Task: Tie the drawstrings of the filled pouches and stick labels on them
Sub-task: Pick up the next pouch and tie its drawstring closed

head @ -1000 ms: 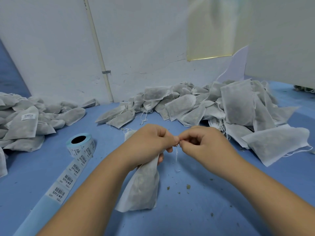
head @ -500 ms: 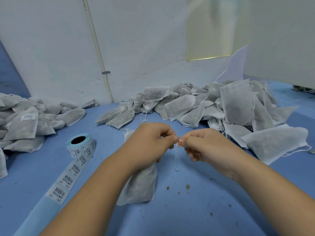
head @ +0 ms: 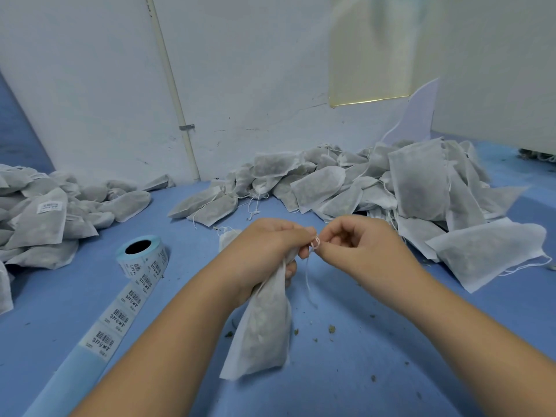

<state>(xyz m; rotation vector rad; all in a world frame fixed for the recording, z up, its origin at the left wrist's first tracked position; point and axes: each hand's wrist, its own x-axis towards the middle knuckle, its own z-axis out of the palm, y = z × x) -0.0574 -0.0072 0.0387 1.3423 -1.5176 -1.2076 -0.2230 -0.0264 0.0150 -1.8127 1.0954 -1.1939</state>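
Observation:
My left hand (head: 264,251) grips the gathered neck of a filled white pouch (head: 260,332), which hangs down over the blue table. My right hand (head: 358,248) pinches the pouch's white drawstring (head: 307,275) right beside the left fingertips; a small loop shows between them and loose ends dangle below. A roll of barcode labels (head: 141,257) on blue backing stands to the left, its strip (head: 114,320) trailing toward me.
A big heap of filled pouches (head: 376,188) lies at the back right against the white wall. Another heap (head: 45,218) at the left has a labelled pouch on top. One pouch (head: 228,236) lies behind my left hand. Crumbs (head: 331,328) dot the blue table (head: 391,371).
The string has been worked into a small loop between my fingertips. The pouch swung slightly and hangs a bit lower; both hands stayed in about the same place.

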